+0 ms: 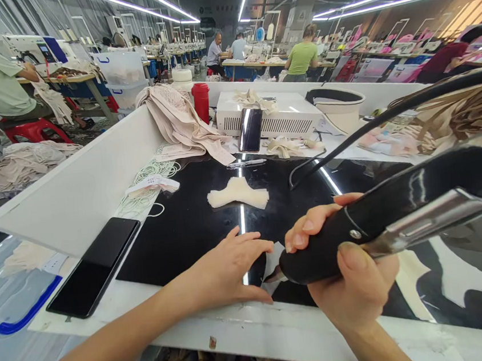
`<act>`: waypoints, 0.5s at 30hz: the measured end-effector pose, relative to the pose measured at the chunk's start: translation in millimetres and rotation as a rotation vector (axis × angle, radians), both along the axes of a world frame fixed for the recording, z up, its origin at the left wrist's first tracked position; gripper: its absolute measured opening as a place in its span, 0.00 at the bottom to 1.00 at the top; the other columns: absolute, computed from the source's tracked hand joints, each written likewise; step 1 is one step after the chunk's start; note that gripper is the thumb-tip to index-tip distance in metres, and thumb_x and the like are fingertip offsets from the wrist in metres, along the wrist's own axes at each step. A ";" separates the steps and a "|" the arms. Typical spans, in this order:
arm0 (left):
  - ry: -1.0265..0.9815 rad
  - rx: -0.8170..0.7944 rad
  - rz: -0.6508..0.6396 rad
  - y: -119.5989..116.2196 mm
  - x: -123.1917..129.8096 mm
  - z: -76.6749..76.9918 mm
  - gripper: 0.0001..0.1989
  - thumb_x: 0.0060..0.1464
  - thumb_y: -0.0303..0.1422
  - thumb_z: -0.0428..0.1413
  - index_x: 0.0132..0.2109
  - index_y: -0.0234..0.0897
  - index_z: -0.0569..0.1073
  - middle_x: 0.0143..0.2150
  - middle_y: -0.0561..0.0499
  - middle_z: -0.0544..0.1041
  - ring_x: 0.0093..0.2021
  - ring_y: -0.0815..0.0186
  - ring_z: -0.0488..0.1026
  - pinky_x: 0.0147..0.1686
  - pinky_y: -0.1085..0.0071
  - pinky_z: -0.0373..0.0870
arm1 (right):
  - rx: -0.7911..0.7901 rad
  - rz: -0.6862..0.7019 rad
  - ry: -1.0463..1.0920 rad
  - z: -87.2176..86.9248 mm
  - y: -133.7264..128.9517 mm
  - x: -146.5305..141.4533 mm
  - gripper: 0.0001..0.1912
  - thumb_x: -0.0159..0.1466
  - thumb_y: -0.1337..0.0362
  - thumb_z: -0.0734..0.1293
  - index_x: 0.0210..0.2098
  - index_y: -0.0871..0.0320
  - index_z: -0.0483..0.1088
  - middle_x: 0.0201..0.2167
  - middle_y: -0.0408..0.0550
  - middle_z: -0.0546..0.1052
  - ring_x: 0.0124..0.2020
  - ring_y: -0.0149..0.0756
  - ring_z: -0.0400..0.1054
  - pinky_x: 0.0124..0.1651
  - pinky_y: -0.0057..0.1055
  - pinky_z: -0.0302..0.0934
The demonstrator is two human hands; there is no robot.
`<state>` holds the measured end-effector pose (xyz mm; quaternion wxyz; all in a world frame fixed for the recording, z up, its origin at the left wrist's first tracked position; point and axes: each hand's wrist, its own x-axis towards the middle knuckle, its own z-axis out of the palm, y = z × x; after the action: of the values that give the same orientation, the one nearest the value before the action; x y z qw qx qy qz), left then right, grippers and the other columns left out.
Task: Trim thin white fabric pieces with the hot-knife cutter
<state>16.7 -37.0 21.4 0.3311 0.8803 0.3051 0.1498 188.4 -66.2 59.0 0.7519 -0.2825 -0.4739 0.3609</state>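
My right hand (pixel 354 277) is wrapped round a black corded hand tool (pixel 317 253) with a silver metal lever along its side. The tool slants down to the left, its narrow metal tip over a small white piece (pixel 274 260) on the black work mat (pixel 177 233). My left hand (pixel 232 264) lies beside that piece, fingers and thumb spread around the tip, holding nothing I can see. Beyond it rests a cream fabric cutout (pixel 239 193). Paler cutouts (pixel 461 272) lie right of my right hand, partly behind it.
A dark phone (pixel 95 267) lies at the left edge. Another phone (pixel 250 129) leans on a white vented box (pixel 268 114). Beige fabric (pixel 183 117), a red cup (pixel 201 101) and green cord (pixel 146 182) stand around. The tool's black cable (pixel 373 123) arches across the right.
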 end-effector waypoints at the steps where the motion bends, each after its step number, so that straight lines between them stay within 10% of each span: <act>1: -0.002 0.003 -0.004 -0.5 -0.7 1.7 0.33 0.52 0.39 0.73 0.62 0.43 0.71 0.69 0.43 0.73 0.75 0.48 0.60 0.75 0.38 0.46 | 0.000 0.000 0.014 1.7 1.0 1.4 0.22 0.59 0.53 0.77 0.50 0.50 0.72 0.30 0.39 0.73 0.25 0.32 0.67 0.27 0.32 0.68; 9: 0.020 0.173 -0.122 11.4 -15.5 8.0 0.02 0.63 0.30 0.65 0.41 0.41 0.79 0.70 0.47 0.71 0.75 0.45 0.59 0.73 0.39 0.52 | 0.047 -0.146 0.032 15.8 13.8 30.3 0.19 0.56 0.60 0.77 0.46 0.53 0.74 0.28 0.40 0.77 0.23 0.33 0.70 0.25 0.32 0.69; 15: 0.168 0.526 -0.082 27.9 -22.1 12.3 0.08 0.67 0.23 0.57 0.41 0.39 0.79 0.68 0.45 0.72 0.72 0.45 0.62 0.72 0.37 0.54 | 0.052 -0.207 0.012 9.9 16.9 40.5 0.19 0.57 0.60 0.77 0.46 0.52 0.74 0.29 0.39 0.78 0.23 0.33 0.70 0.26 0.33 0.70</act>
<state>-5.4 -9.0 33.7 0.0706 0.9569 0.2465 0.1367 228.9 -49.3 68.9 0.7951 -0.3082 -0.4466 0.2708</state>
